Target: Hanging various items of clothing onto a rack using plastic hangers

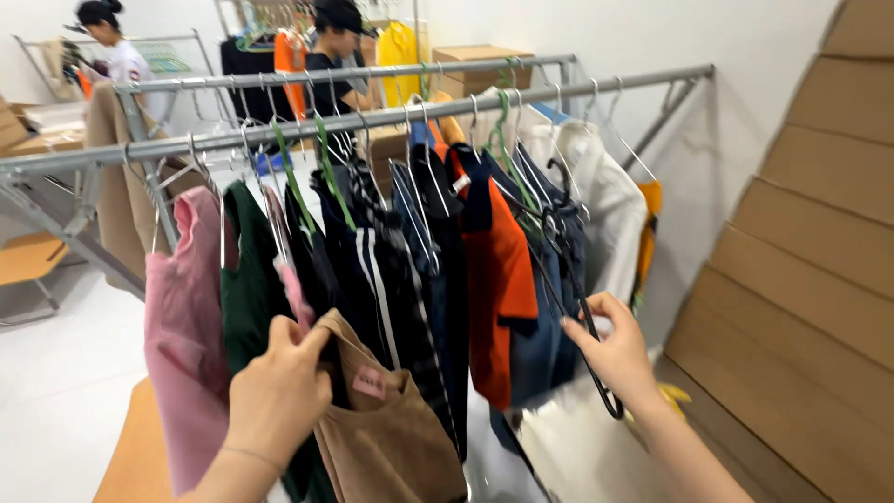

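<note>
1. Left hand [279,382] clenched on brown garment [391,438]: tan fabric, pink neck label, near centre below rail [372,121].
2. Right hand [615,354] grasping black hanger [582,317], thin, hook uppermost, right of orange-and-navy shirt [498,270].
3. Pink garment [182,345] hanging far left.

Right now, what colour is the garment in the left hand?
Brown garment, with a pink label; head view.

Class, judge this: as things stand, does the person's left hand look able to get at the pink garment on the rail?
Probably yes. The left hand grips the brown garment beside the pink garment, and nothing lies between them.
</note>
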